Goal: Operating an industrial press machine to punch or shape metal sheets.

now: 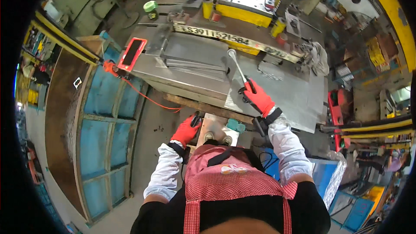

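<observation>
My right hand (259, 98), in a red glove with black finger pads, is closed round the dark handle of a long-handled tool. This tool (237, 66) has a pale shaft and a round whitish head, which lies over the edge of a stack of thin metal sheets (197, 63). Below the hand spreads a broad flat metal sheet (290, 93) on the press bed. My left hand (187, 130), gloved the same way, hangs low in front of the bed with fingers loosely bent and nothing visible in them.
A red-framed dark panel (132, 54) rests on the bed's left corner, a green-lidded jar (151, 9) behind. At the back stands a die with a yellow block (244, 15). A crumpled grey cloth (318, 58) lies right. A blue-panelled frame (96, 141) stands left; an orange cable (149, 97) hangs nearby.
</observation>
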Tool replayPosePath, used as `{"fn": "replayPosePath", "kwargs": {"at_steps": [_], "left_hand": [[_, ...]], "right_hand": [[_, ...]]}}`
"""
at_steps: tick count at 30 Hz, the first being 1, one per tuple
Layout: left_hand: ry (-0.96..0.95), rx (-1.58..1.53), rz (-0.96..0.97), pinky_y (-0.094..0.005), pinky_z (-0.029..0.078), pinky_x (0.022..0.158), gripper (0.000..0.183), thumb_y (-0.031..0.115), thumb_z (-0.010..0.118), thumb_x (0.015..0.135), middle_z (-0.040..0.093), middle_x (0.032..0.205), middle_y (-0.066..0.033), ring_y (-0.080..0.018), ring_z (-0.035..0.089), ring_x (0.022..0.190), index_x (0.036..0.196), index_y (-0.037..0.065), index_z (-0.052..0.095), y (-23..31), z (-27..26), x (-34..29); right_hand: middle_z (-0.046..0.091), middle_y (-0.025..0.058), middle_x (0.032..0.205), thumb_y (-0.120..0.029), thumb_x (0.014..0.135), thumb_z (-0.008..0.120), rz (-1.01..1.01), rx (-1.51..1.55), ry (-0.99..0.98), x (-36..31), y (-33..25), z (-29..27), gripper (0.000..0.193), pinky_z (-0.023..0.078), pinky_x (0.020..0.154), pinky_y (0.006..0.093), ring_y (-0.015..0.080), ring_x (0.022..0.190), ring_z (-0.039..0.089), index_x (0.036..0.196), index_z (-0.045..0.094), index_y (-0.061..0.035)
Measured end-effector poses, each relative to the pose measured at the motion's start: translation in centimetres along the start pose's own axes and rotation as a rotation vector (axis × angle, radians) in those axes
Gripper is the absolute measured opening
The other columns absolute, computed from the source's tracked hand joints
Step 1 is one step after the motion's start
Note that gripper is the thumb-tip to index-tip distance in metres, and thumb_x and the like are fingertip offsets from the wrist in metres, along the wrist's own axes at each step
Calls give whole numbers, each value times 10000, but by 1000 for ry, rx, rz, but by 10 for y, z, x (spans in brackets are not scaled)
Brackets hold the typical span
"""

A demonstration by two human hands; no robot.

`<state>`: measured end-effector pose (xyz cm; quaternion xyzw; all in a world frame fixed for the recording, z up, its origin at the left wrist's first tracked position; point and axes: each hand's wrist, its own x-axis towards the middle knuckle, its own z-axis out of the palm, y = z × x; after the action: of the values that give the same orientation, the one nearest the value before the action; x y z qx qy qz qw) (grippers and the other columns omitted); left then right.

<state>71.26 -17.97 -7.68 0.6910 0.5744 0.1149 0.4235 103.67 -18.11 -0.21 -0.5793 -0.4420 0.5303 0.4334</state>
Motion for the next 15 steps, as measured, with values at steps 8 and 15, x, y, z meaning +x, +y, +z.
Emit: {"fn": "replayPosePath", "kwargs": {"at_steps": [8, 15], "left_hand": [[-81, -192, -153, -346, 451, 790, 489, 333, 587, 823, 585, 1057, -179, -301, 579, 930, 1242, 107, 476, 20, -16, -13], [-238, -253, -24, -336, 448, 798, 522, 338, 607, 811, 600, 1042, -166, -275, 583, 938, 1258, 111, 461, 93, -5, 25]], "right_hand": [[526, 15, 840, -202, 773, 622, -114, -86, 173, 1, -7, 14, 555, 446, 644, 270, 90, 704, 479, 1267, 423, -43], [586, 93, 912, -91, 790, 582, -149, 353, 629, -34, 98, -41, 388, 484, 652, 298, 168, 701, 563, 1157, 475, -27]]}}
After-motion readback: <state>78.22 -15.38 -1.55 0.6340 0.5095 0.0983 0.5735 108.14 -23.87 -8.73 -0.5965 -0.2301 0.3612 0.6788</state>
